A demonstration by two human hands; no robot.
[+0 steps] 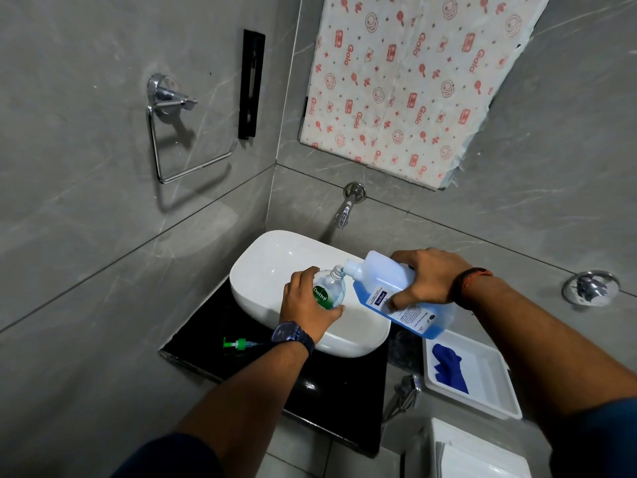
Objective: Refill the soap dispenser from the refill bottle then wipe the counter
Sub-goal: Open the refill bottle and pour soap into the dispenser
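Observation:
My left hand (305, 307) grips a clear soap dispenser bottle (329, 288) with a green label, held over the white basin (262, 267) with its neck open. My right hand (429, 279) holds the refill bottle (386, 284), a translucent bottle with blue liquid, tipped to the left so that its spout meets the dispenser's neck. The green pump head (238, 343) of the dispenser lies on the black counter (331, 401) to the left of the basin.
A wall tap (346, 210) juts out above the basin. A white tray (482, 384) with a blue cloth (448, 367) sits to the right of the counter. A chrome towel ring (172, 132) hangs on the left wall. A chrome valve (590, 288) is on the right wall.

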